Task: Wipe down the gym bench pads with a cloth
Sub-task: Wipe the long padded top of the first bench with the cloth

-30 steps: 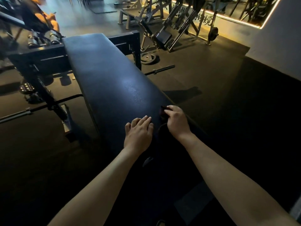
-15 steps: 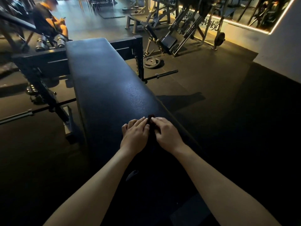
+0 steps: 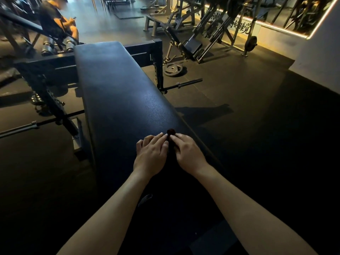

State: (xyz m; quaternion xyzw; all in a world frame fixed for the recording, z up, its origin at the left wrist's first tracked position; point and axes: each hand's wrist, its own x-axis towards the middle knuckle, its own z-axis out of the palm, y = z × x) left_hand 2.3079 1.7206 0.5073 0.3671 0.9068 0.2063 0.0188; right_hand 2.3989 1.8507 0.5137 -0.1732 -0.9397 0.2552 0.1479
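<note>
You're pinching the dark cloth (image 3: pixel 171 132) with your right hand (image 3: pixel 189 155) at the near end of the bench pad (image 3: pixel 117 92), your left hand (image 3: pixel 150 155) lying nearly straight-fingered against it, so that tight bunch is risking slipping free and missing patches.

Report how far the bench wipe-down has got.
Done: nothing certain; the bench pad shows no clear wiped streak. In hand: right hand pinches the dark cloth on the pad's near end, left hand beside it. Left: the long stretch ahead.

Black bench pad (image 3: pixel 119 89) bears a dark cloth (image 3: pixel 171 132).
</note>
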